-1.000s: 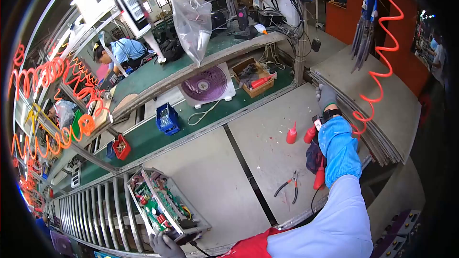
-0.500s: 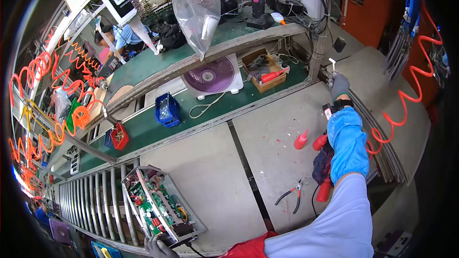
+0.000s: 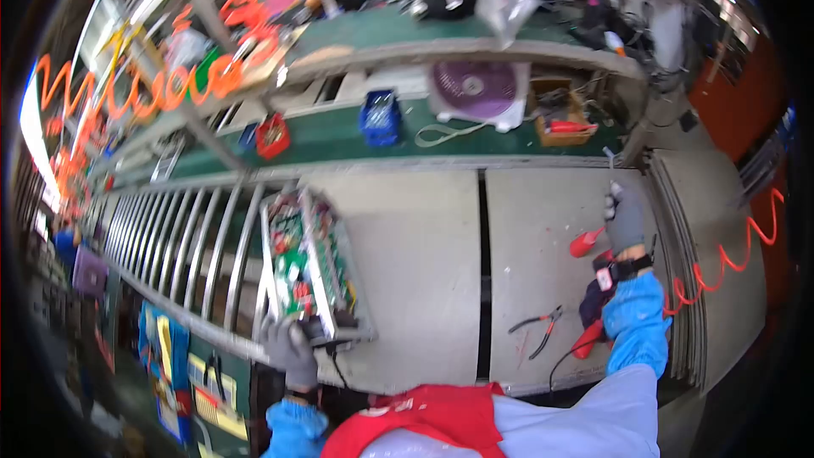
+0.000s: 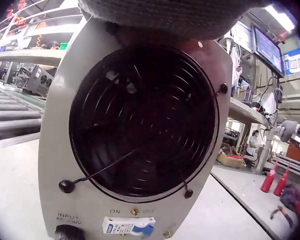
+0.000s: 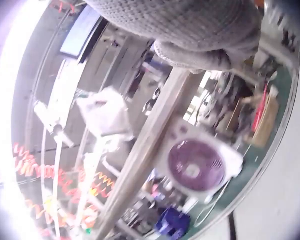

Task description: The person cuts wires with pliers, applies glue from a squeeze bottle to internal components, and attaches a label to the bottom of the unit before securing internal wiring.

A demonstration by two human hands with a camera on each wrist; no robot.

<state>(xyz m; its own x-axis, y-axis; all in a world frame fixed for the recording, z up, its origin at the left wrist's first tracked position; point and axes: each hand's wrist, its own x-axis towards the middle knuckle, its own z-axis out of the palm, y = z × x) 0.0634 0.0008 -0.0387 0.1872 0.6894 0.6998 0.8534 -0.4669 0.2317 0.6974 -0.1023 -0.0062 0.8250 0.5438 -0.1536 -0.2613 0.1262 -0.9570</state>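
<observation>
My gloved left hand rests at the near end of an open machine with circuit boards inside. In the left wrist view, its glove lies over the top edge of the machine's end panel, above a black fan grille and a small switch. Over the right part of the bench, my gloved right hand holds a thin stick with a small white head, which points away from me. The stick is out of sight in the right wrist view.
Red squeeze bottles, a dark cloth and pliers lie on the bench near my right arm. Metal rollers adjoin the machine on the left. Beyond are a blue bin, a purple fan and a wooden box.
My right hand has picked up the white-headed stick by the stacked sheets and drawn it back over the bench. My view has turned left; the left hand stays at the machine.
</observation>
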